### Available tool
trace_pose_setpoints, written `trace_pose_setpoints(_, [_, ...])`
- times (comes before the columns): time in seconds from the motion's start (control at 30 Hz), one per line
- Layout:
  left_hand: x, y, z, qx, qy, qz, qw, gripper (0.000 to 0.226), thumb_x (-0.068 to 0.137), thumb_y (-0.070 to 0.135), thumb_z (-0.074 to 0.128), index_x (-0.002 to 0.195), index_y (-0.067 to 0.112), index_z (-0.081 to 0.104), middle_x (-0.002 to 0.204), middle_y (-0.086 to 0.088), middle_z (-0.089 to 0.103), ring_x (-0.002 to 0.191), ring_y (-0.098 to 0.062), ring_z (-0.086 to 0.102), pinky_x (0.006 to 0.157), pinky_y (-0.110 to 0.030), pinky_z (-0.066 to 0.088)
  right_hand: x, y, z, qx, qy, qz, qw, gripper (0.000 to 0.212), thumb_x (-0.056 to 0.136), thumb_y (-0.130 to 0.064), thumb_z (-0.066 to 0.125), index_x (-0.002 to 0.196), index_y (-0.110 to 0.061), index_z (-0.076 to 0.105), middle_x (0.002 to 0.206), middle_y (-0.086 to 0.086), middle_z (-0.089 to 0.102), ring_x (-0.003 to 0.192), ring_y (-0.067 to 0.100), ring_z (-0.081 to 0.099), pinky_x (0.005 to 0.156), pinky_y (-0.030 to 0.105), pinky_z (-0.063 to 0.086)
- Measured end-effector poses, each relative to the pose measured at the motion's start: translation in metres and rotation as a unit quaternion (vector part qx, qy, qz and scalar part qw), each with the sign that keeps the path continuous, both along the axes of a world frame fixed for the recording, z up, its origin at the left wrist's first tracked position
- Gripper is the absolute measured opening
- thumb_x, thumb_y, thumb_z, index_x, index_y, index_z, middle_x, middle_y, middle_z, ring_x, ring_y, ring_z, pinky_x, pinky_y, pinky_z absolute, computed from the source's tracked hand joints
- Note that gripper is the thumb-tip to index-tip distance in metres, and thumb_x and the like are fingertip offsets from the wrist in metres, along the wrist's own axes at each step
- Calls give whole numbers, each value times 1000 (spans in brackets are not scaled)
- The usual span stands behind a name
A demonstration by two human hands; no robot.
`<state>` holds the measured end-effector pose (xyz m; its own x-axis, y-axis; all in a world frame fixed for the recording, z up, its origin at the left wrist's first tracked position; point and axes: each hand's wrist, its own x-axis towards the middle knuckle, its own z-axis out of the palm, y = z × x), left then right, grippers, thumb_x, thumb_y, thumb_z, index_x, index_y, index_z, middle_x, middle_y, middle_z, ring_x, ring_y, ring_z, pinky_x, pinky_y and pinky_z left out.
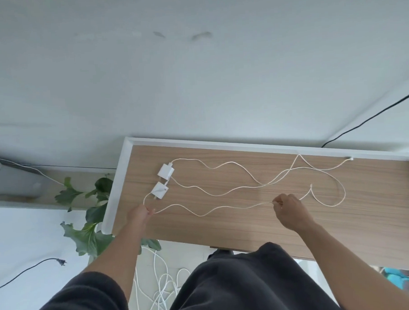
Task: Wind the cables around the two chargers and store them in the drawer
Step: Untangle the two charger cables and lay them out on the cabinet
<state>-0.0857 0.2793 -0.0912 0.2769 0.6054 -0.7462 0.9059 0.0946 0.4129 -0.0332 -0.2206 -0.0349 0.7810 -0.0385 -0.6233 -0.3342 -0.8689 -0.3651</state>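
Chargers, two white blocks, lie close together at the far left of the desk [249, 228]: the far charger [165, 171] and the near charger [160, 190]. Their cables run loose in waves to the right and cross each other there. The left grip [141, 213] pinches the near cable [201, 213] just beside the near charger. The right grip [289, 212] pinches the same strand further right, with a slack span between them.

To wind well, I would steady the block, lay even turns, and draw the strand clear of the far cable [222, 164] where they cross.

No drawer is in view. A leafy plant [91, 206] stands off the desk's left edge, and loose white cords [162, 285] lie on the floor below.
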Motion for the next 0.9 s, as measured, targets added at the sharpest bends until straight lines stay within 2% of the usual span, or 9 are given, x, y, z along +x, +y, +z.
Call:
trace_pose_setpoints(0.07, [-2,4,1,54,31,-65,996,44,111,38,59,136,4,70,134,-16,74,123,-34,71,101,-37,52,-1,10,3,5,8,12,1000,31,108,-21,55,134,-14,71,139,14,64,122,32,67,108,40,49])
trace_pose_setpoints(0.17, [2,-9,6,154,-28,-73,985,49,108,21,56,152,-2,54,152,-23,59,138,-46,56,117,-51,44,-2,21,11,6,4,31,1000,36,109,-22,56,143,-16,68,150,11,58,135,32,62,116,41,45])
trace_pose_setpoints(0.23, [8,-22,13,191,-98,-121,969,52,102,13,63,150,-1,53,151,-24,55,139,-47,52,115,-56,45,-1,28,16,9,0,35,999,37,109,-22,56,144,-18,68,152,11,57,139,32,59,119,42,42])
trace_pose_setpoints(0.3, [14,-26,9,179,-117,-219,952,46,98,13,72,141,2,59,144,-21,56,136,-43,51,110,-53,46,0,35,20,16,-5,45,999,34,108,-21,58,140,-19,70,148,11,59,139,32,60,119,41,41])
trace_pose_setpoints(0.43, [27,-25,-14,181,-68,-314,929,66,87,36,87,141,12,59,137,-14,60,128,-38,56,104,-56,52,1,49,31,28,-18,66,997,30,107,-21,60,133,-23,73,143,8,61,135,29,61,117,39,41])
trace_pose_setpoints(0.57, [36,-25,-28,220,-31,-338,914,47,83,30,89,120,12,66,124,-14,65,115,-39,61,96,-55,54,1,62,43,42,-27,87,995,28,108,-22,60,132,-24,74,142,4,60,133,24,61,114,33,39])
trace_pose_setpoints(0.77, [45,-54,9,222,-91,-382,892,33,81,38,83,108,25,68,103,2,70,103,-31,63,93,-53,53,5,85,69,89,-69,100,989,27,109,-23,58,131,-28,72,131,-7,63,91,5,68,97,31,50])
trace_pose_setpoints(0.83, [51,-70,32,229,-122,-402,878,30,81,47,82,102,32,68,98,11,70,105,-25,60,95,-51,50,9,97,79,117,-99,104,983,26,109,-22,58,131,-28,71,132,-9,66,94,3,71,92,28,49])
trace_pose_setpoints(0.9, [55,-85,54,203,-167,-413,872,39,80,47,87,110,31,69,104,13,69,106,-22,61,97,-49,49,13,110,88,154,-124,109,974,25,109,-27,60,131,-30,70,133,-11,67,104,2,71,95,29,53])
